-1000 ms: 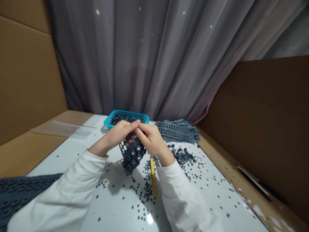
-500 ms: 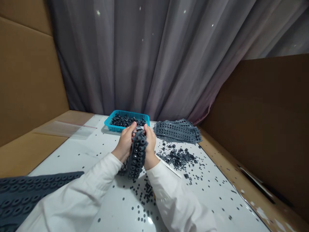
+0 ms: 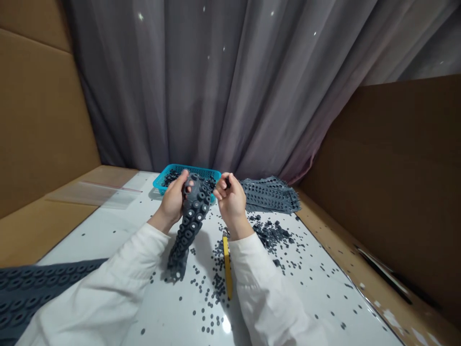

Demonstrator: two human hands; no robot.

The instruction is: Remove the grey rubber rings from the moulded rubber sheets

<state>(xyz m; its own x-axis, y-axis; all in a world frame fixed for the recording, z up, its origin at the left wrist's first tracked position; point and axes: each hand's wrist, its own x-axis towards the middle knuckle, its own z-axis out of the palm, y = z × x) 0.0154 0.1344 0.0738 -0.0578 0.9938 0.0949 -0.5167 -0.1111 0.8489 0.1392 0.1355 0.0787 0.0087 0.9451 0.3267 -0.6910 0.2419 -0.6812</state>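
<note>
My left hand [image 3: 173, 201] grips the top of a dark grey rubber sheet [image 3: 189, 223] studded with rings, which hangs down to the white table [image 3: 309, 298]. Beside it, a little apart, my right hand [image 3: 230, 199] is closed in a pinch on a small dark piece I cannot make out. Just behind both hands stands a blue basket [image 3: 163, 179] holding loose dark rings. A yellow stick [image 3: 226, 265] lies on the table below my right wrist.
A stack of grey punched sheets [image 3: 272, 194] lies at the back right, with a heap of loose rings [image 3: 270, 233] in front. More ringed sheets [image 3: 21, 298] lie at lower left. A clear plastic bag [image 3: 93, 192] lies at left. Cardboard walls [image 3: 389, 192] flank the table.
The hands have parted: the right came off the sheet with a small piece pinched, while the left keeps the sheet, now hanging longer toward the table. The yellow stick shows again.
</note>
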